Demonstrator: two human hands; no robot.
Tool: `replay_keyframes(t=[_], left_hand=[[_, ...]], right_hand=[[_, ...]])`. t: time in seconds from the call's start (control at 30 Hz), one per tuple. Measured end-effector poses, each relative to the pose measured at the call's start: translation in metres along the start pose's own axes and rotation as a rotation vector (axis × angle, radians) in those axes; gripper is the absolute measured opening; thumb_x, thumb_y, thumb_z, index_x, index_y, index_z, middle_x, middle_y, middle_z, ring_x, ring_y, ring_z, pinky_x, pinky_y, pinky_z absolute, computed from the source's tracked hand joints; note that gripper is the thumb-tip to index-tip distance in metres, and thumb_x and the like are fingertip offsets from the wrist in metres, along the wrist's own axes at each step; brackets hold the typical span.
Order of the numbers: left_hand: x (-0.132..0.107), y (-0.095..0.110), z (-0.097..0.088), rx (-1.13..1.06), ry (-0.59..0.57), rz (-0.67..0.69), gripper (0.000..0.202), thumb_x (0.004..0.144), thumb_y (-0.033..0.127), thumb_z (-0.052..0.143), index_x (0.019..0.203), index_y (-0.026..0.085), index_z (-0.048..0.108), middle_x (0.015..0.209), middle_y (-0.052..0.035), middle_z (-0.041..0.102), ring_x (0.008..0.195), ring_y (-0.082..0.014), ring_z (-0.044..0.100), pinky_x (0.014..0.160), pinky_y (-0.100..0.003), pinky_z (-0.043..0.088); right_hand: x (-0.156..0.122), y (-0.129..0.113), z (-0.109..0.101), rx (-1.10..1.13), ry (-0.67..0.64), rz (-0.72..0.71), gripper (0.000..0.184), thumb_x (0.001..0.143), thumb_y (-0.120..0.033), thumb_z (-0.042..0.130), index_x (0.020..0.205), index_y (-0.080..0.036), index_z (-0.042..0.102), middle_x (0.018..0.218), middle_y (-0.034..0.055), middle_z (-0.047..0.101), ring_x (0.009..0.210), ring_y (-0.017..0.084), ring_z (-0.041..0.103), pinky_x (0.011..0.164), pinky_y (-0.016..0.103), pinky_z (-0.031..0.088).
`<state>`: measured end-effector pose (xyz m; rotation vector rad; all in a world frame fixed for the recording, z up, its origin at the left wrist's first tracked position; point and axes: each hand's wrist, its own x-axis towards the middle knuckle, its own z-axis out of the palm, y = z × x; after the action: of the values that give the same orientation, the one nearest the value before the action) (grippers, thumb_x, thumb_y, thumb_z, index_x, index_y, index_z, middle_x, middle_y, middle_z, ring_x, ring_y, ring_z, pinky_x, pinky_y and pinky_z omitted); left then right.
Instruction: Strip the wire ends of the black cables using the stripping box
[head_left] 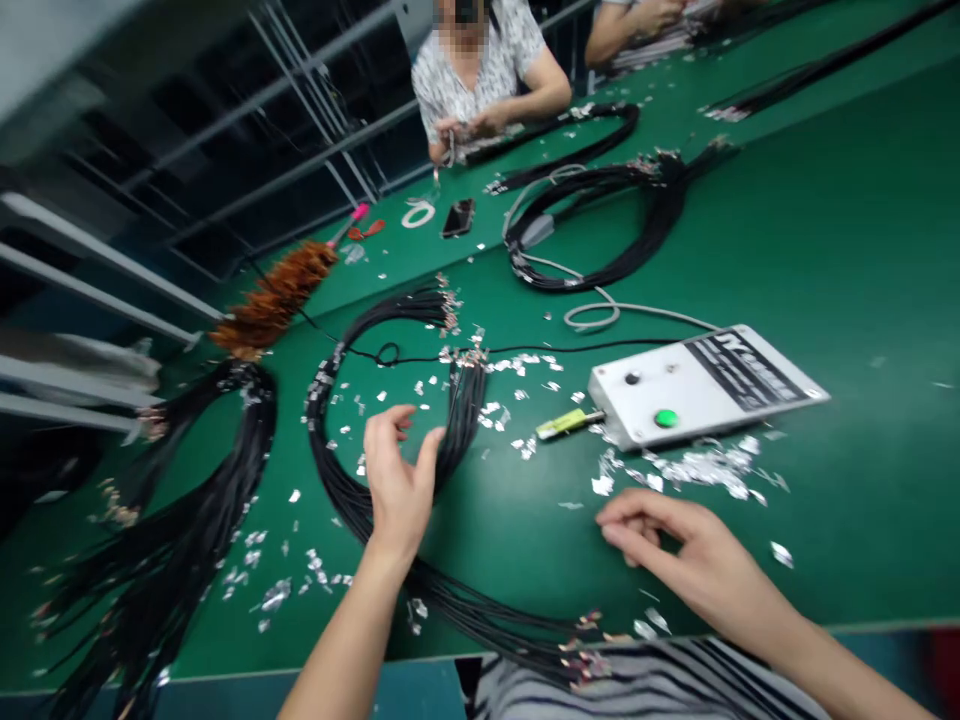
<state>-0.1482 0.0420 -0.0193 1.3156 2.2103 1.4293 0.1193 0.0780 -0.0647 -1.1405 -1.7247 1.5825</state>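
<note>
My left hand (401, 480) hovers over a looped bundle of thin black cables (330, 480), its thumb and fingers apart with nothing between them. I cannot tell whether it touches the cables. That bundle's stripped, coppery ends (589, 660) reach the table's front edge beside my striped clothing. Above the table on the right, my right hand (682, 555) is closed, thumb and forefinger tips together. Whatever may be pinched there is too small or hidden to see. Silvery foil scraps (709, 470) lie just beyond it, in front of a white control box (705, 385) with a green button.
A yellow-green piece (562, 424) sticks out of the box's left side. More black cable bundles lie at left (202, 500) and farther back (600, 270). Across the green table (862, 500), a person (487, 80) works near a phone (458, 218) and a white tape roll (418, 214).
</note>
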Motion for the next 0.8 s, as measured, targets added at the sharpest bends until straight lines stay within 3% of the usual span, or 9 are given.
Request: replay_keyframes(t=[0.07, 0.1, 0.13, 0.17, 0.2, 0.27, 0.37, 0.57, 0.8], left_hand=[[-0.023, 0.012, -0.001, 0.101, -0.560, 0.188, 0.005, 0.088, 0.022, 0.062, 0.092, 0.022, 0.065, 0.089, -0.0026, 0.064, 0.086, -0.0183, 0.058, 0.083, -0.031, 0.045], [-0.035, 0.018, -0.002, 0.115, -0.852, 0.242, 0.009, 0.091, 0.020, 0.058, 0.093, 0.023, 0.066, 0.089, -0.0031, 0.065, 0.087, -0.0187, 0.059, 0.082, -0.031, 0.045], [-0.047, 0.024, -0.003, 0.141, -1.055, 0.269, 0.011, 0.092, 0.018, 0.056, 0.095, 0.022, 0.067, 0.090, -0.0039, 0.065, 0.088, -0.0195, 0.059, 0.081, -0.031, 0.046], [-0.057, 0.028, -0.004, 0.175, -1.183, 0.282, 0.012, 0.091, 0.016, 0.057, 0.095, 0.022, 0.067, 0.092, -0.0046, 0.065, 0.088, -0.0203, 0.059, 0.080, -0.032, 0.046], [-0.065, 0.030, -0.004, 0.212, -1.237, 0.283, 0.012, 0.090, 0.015, 0.057, 0.095, 0.021, 0.067, 0.092, -0.0052, 0.064, 0.088, -0.0211, 0.058, 0.079, -0.032, 0.046], [-0.074, 0.031, -0.002, 0.231, -1.230, 0.250, 0.012, 0.090, 0.014, 0.056, 0.090, 0.020, 0.066, 0.088, -0.0054, 0.064, 0.085, -0.0213, 0.057, 0.077, -0.032, 0.046], [-0.070, 0.027, 0.001, 0.077, -1.167, 0.117, 0.016, 0.093, 0.017, 0.053, 0.085, 0.021, 0.067, 0.081, -0.0044, 0.066, 0.079, -0.0188, 0.060, 0.072, -0.029, 0.047], [-0.056, 0.031, 0.011, -0.115, -0.862, -0.033, 0.011, 0.089, 0.024, 0.059, 0.083, 0.020, 0.068, 0.078, -0.0041, 0.069, 0.073, -0.0176, 0.063, 0.069, -0.026, 0.049], [-0.056, 0.050, 0.036, -0.210, -0.821, -0.074, 0.013, 0.088, 0.029, 0.060, 0.082, 0.019, 0.067, 0.074, -0.0022, 0.067, 0.068, -0.0144, 0.059, 0.061, -0.022, 0.046]], right_hand=[[0.001, -0.001, -0.002, 0.048, -0.008, 0.022, 0.029, 0.083, -0.048, 0.064, 0.078, -0.020, 0.069, 0.059, 0.0006, 0.061, 0.055, 0.015, 0.056, 0.053, 0.027, 0.046], [0.001, -0.001, -0.003, 0.064, -0.016, 0.027, 0.026, 0.084, -0.046, 0.064, 0.078, -0.020, 0.069, 0.059, 0.0002, 0.061, 0.055, 0.014, 0.056, 0.054, 0.027, 0.045], [0.002, -0.001, -0.003, 0.073, -0.025, 0.027, 0.024, 0.084, -0.043, 0.064, 0.079, -0.020, 0.069, 0.059, -0.0002, 0.060, 0.055, 0.014, 0.055, 0.054, 0.026, 0.045], [0.002, -0.001, -0.003, 0.072, -0.034, 0.023, 0.023, 0.085, -0.041, 0.064, 0.079, -0.020, 0.069, 0.060, -0.0006, 0.060, 0.055, 0.013, 0.055, 0.054, 0.026, 0.044], [0.002, -0.001, -0.003, 0.064, -0.041, 0.016, 0.021, 0.085, -0.040, 0.064, 0.079, -0.020, 0.069, 0.060, -0.0008, 0.060, 0.055, 0.013, 0.055, 0.054, 0.026, 0.044], [0.002, -0.002, -0.002, 0.042, -0.049, 0.000, 0.018, 0.084, -0.037, 0.064, 0.079, -0.020, 0.069, 0.061, -0.0010, 0.061, 0.056, 0.013, 0.054, 0.054, 0.026, 0.043], [0.001, -0.004, -0.002, 0.048, -0.048, -0.002, 0.017, 0.084, -0.035, 0.064, 0.078, -0.020, 0.069, 0.063, -0.0007, 0.062, 0.058, 0.013, 0.055, 0.055, 0.026, 0.043], [0.001, -0.011, -0.001, 0.189, -0.065, 0.029, 0.023, 0.089, -0.039, 0.058, 0.093, -0.020, 0.070, 0.080, 0.0033, 0.069, 0.068, 0.015, 0.062, 0.066, 0.029, 0.050], [0.003, -0.019, -0.001, 0.265, -0.071, -0.038, 0.022, 0.091, -0.037, 0.058, 0.094, -0.020, 0.071, 0.078, 0.0023, 0.068, 0.069, 0.014, 0.062, 0.070, 0.029, 0.051]])
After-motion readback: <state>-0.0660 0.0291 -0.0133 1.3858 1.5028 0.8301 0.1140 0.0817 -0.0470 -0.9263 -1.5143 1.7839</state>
